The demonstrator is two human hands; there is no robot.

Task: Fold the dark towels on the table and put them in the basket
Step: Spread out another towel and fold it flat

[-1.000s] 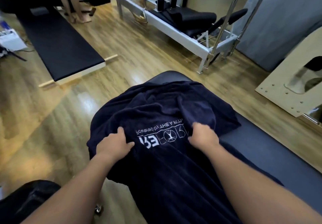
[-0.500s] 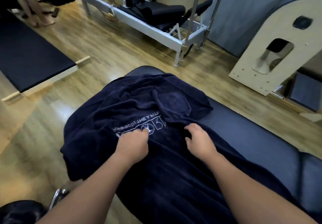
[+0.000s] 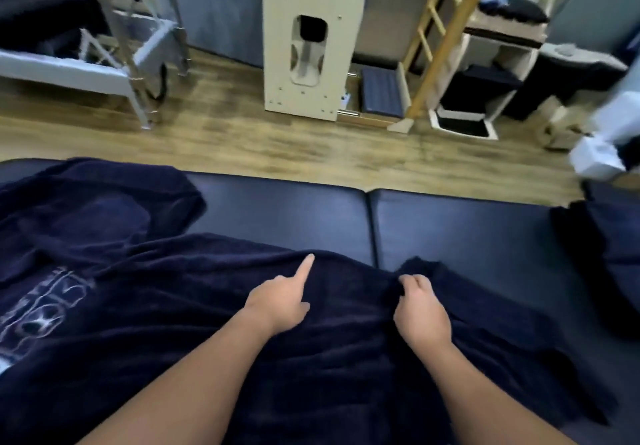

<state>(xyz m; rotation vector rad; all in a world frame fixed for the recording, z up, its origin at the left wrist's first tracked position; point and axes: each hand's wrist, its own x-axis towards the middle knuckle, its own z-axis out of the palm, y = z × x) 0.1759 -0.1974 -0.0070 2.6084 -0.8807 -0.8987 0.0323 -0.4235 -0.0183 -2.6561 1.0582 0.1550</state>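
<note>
A large dark navy towel (image 3: 166, 306) with a white logo at its left lies rumpled over the black padded table (image 3: 450, 223). My left hand (image 3: 277, 301) rests on the towel near its far edge, with the index finger straight and pointing away and the other fingers tucked under. Whether they hold cloth is hidden. My right hand (image 3: 420, 313) has its fingers curled and pinches a raised fold of the towel at its far edge. A second dark towel (image 3: 609, 237) lies heaped at the table's right end.
Beyond the table is wooden floor (image 3: 277, 140). A pale wooden arched unit (image 3: 311, 46), a wooden ladder frame (image 3: 436, 39) and a metal-framed exercise bed (image 3: 114, 64) stand along the far side. A white object (image 3: 595, 157) sits at the right edge.
The view has swung to the right along the table. Both hands have slid right from the logo area to the towel's plain part. My right hand now pinches a fold.
</note>
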